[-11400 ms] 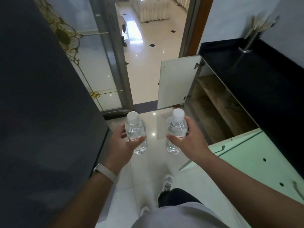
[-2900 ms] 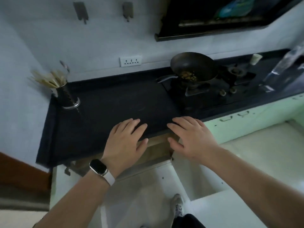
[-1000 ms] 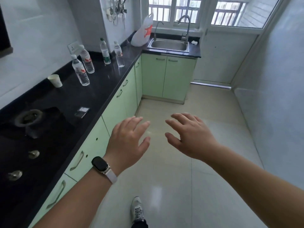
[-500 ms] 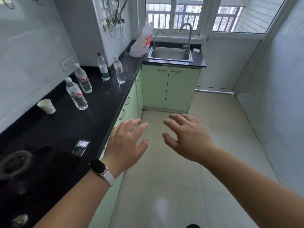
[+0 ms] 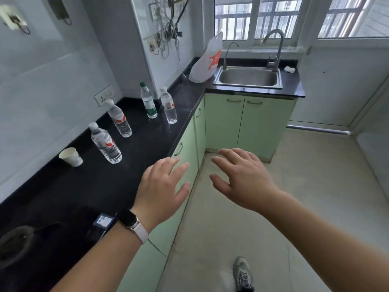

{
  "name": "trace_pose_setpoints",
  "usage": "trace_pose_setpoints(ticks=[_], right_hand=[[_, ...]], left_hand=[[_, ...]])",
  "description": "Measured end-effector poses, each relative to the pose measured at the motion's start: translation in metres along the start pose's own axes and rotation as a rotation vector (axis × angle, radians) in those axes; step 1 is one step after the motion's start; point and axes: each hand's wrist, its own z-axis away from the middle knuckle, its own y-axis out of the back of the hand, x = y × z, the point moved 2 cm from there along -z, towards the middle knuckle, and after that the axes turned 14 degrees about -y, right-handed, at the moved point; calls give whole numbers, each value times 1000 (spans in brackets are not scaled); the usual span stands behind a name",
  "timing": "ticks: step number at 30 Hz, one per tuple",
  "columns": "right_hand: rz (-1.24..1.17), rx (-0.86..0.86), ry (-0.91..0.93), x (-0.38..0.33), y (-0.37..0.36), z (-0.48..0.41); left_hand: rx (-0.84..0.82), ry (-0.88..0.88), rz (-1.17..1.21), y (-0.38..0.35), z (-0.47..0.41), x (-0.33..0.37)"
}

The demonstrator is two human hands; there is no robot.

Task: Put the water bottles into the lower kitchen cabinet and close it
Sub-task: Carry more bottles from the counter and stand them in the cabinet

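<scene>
1. Four bottles (image 5: pixel 106 144) stand upright on table (image 5: pixel 84 186), none held.
2. Empty: left grip (image 5: pixel 162 186), right grip (image 5: pixel 242 180), fingers spread, hovering.
3. Risk: a hasty reach could topple the nearest bottle or cup (image 5: pixel 70 157), and a tipped bottle could roll off the edge.

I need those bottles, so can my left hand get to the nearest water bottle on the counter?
Probably yes. The left hand is open and empty at the edge of the counter, with only bare surface between it and the nearest bottle. The paper cup stands off to the side.
</scene>
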Motion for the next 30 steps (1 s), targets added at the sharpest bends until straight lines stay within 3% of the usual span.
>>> trace_pose_setpoints(ticks=[7,13,30], right_hand=[[-67,-81,102,65,-25,-94],[-81,-149,213,83,-58,-158],[-107,-263,442,-44,-163,-322]], left_hand=[[-29,94,-64,-33,-94,-15],[-66,190,-99,-54,-120,-32],[-146,490,-192,-91,-89,-226]])
